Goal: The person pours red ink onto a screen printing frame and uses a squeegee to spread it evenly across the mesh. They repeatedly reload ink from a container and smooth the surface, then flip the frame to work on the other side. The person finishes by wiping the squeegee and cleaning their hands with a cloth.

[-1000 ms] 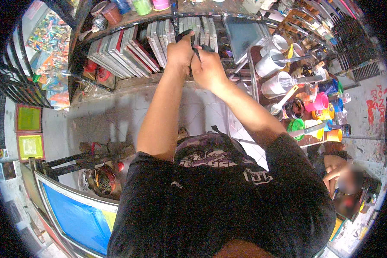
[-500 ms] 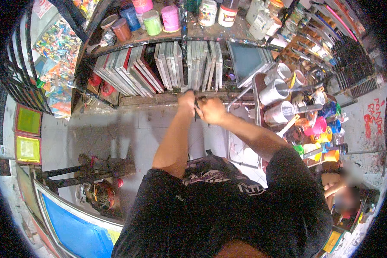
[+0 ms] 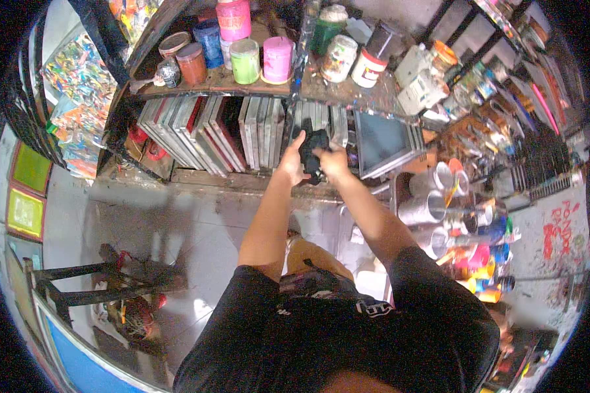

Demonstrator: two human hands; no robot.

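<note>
A crumpled black, cloth-like thing [image 3: 314, 147] hangs between my two hands, in front of the lower shelf; its exact kind I cannot make out. My left hand [image 3: 294, 162] holds its left side, with the thumb stretched upward along it and the fingers curled lower down. On the other side my right hand [image 3: 333, 165] grips it with bent fingers. Right behind the black thing stands a row of flat, thin frames [image 3: 262, 134] on edge, partly hidden by it and my hands.
Above the frames, paint tubs such as a green one [image 3: 244, 62] and a pink one [image 3: 277, 59] line a wooden shelf [image 3: 210, 84]. White cups [image 3: 423, 208] crowd a rack at the right. A dark wooden stand [image 3: 78, 281] and a blue panel [image 3: 85, 354] are at the lower left.
Both hands have moved slightly apart, and more of the black thing shows, spread above and between them. The view has shifted, so the shelves sit lower in the picture.
</note>
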